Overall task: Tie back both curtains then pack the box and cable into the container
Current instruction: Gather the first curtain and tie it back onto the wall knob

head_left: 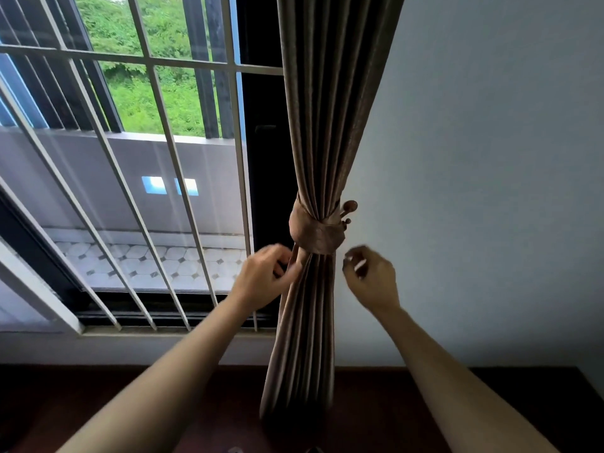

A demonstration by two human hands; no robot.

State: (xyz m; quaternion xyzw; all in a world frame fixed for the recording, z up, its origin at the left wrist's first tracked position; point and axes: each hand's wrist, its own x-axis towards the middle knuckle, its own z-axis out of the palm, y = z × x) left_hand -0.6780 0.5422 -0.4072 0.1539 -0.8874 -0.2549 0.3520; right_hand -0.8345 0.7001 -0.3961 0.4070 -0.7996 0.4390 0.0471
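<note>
Beside the barred window point(140, 191), brown curtain point(322, 125) hung gathered, tieback band point(315, 235) wrapped round it at the wall hook point(347, 212). My left hand point(264, 276) pinched folds below; right hand point(372, 276) loosely curled, empty. Advised: even pleats gently, band seated. Box, cable, container unseen.
</note>
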